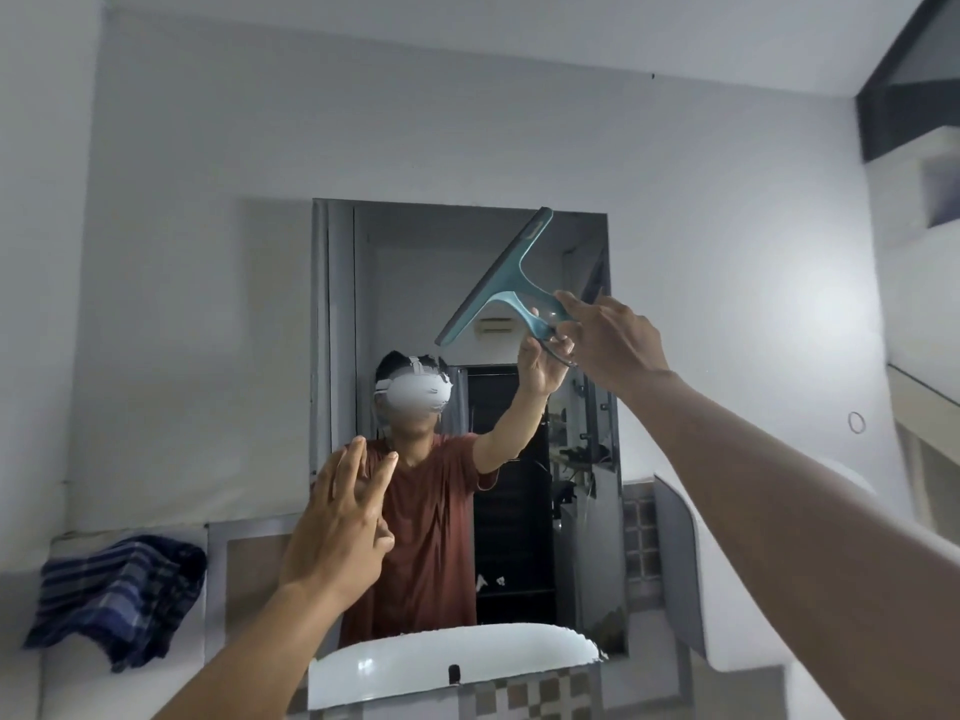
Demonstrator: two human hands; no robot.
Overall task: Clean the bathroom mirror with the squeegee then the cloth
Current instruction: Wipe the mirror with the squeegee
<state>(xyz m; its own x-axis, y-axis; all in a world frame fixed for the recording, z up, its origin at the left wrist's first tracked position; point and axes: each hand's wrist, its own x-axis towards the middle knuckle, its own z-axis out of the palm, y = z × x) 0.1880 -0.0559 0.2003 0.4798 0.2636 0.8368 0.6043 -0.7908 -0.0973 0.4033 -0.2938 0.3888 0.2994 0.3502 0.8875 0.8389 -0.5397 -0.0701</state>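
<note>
The rectangular bathroom mirror (pixel 395 283) hangs on the white wall ahead and reflects a person in a rust-red shirt. My right hand (pixel 613 340) grips the handle of a teal squeegee (pixel 506 275), whose blade runs diagonally across the mirror's upper right part, tip near the top edge. My left hand (pixel 343 522) is raised in front of the mirror's lower left corner, fingers spread, holding nothing. A dark blue checked cloth (pixel 122 595) lies crumpled on the ledge at the left, apart from both hands.
A white basin (pixel 415 662) sits directly below the mirror, with a small dark fitting at its front. A rounded white shelf (pixel 691 553) juts out at the right of the mirror. Patterned tiles show beneath the basin. A dark ceiling opening is at upper right.
</note>
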